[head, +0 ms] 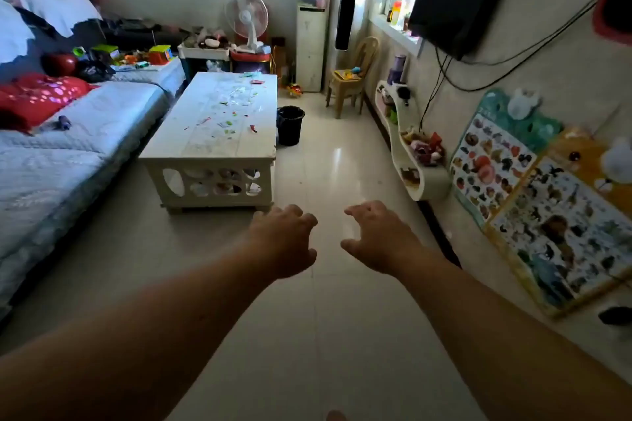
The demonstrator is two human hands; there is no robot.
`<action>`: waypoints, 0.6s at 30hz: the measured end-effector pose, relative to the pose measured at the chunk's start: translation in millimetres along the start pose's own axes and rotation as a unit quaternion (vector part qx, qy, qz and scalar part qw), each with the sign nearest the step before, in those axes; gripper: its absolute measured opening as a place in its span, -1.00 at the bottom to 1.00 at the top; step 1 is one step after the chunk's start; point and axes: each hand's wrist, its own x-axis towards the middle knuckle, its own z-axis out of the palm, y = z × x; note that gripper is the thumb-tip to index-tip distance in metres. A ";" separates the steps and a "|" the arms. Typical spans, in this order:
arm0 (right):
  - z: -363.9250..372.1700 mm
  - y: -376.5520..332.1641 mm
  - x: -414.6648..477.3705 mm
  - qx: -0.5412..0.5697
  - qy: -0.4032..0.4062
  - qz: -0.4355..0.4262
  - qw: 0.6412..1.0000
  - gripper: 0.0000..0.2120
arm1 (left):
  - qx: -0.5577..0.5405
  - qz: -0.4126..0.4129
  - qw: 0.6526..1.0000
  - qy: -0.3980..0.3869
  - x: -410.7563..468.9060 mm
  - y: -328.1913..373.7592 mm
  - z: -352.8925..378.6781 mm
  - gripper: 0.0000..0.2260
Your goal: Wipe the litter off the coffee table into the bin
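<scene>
A white coffee table (pixel 191 147) stands ahead at centre left, its top strewn with litter (pixel 232 116): small red, green and clear scraps and wrappers. A black bin (pixel 290 125) sits on the floor against the table's right side. My left hand (pixel 284 241) and my right hand (pixel 378 237) are stretched out in front of me over the floor, well short of the table. Both hands are empty, with fingers curled loosely and apart.
A sofa with a grey cover (pixel 68 147) and a red cushion (pixel 37 97) runs along the left. A curved white shelf (pixel 413 161), wall posters (pixel 547 202) and a TV (pixel 458 0) line the right wall. A small plastic chair (pixel 352 79) and a fan (pixel 246 19) stand at the back. Tiled floor (pixel 335 284) lies between.
</scene>
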 end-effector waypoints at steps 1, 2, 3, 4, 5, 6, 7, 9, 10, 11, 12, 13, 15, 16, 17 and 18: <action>-0.4 10.1 15.1 0.005 -0.005 0.003 1.000 -0.40 | -0.013 -0.002 1.000 -0.009 17.8 2.7 1.0 -0.42; -3.1 19.9 30.6 0.007 -0.004 0.011 1.000 -0.40 | -0.022 -0.012 1.000 -0.008 36.7 6.0 1.7 -0.43; -3.5 29.0 43.5 0.005 -0.006 0.010 1.000 -0.40 | -0.028 -0.011 1.000 -0.010 52.4 8.3 3.0 -0.43; -7.7 38.0 58.1 0.003 -0.022 0.012 1.000 -0.41 | -0.035 -0.011 0.999 -0.023 69.5 12.1 -0.6 -0.43; -10.1 48.1 76.1 0.000 -0.024 0.007 1.000 -0.41 | -0.037 -0.011 0.999 -0.021 90.1 13.2 -1.4 -0.42; -15.0 55.8 93.7 -0.006 -0.028 0.001 1.000 -0.42 | -0.039 -0.013 0.999 -0.017 109.9 14.0 -4.4 -0.42; -19.2 65.5 112.9 -0.012 -0.025 -0.006 1.000 -0.42 | -0.042 -0.016 0.999 -0.007 130.2 12.9 -6.8 -0.42; -29.0 78.9 146.1 -0.018 -0.025 -0.009 0.999 -0.42 | -0.049 -0.019 0.999 0.003 162.5 11.0 -13.6 -0.42; -33.5 84.8 162.5 -0.016 -0.026 -0.008 0.999 -0.42 | -0.052 -0.020 0.998 0.003 178.3 9.7 -16.1 -0.43; -36.6 90.0 179.3 -0.012 -0.025 -0.009 1.000 -0.42 | -0.053 -0.018 0.998 0.007 194.1 7.2 -18.2 -0.43; -39.3 94.4 195.3 -0.009 -0.029 -0.008 1.000 -0.42 | -0.054 -0.017 0.998 0.004 209.5 4.1 -21.9 -0.43; -39.9 97.8 208.1 -0.007 -0.031 -0.009 0.999 -0.42 | -0.050 -0.019 0.999 0.006 222.7 0.4 -24.5 -0.43; -40.8 104.5 239.6 -0.004 -0.034 -0.011 0.999 -0.43 | -0.055 -0.024 0.998 0.013 255.3 -10.1 -28.6 -0.44; -41.0 107.6 254.6 -0.005 -0.034 -0.012 0.999 -0.44 | -0.058 -0.027 0.998 0.013 269.9 -14.5 -31.1 -0.44; -41.3 111.4 274.6 -0.007 -0.032 -0.014 0.999 -0.44 | -0.056 -0.023 0.998 0.017 289.6 -21.0 -32.5 -0.44; -42.5 113.7 291.4 -0.011 -0.034 -0.011 0.999 -0.44 | -0.053 -0.022 0.998 0.016 306.3 -26.4 -34.3 -0.44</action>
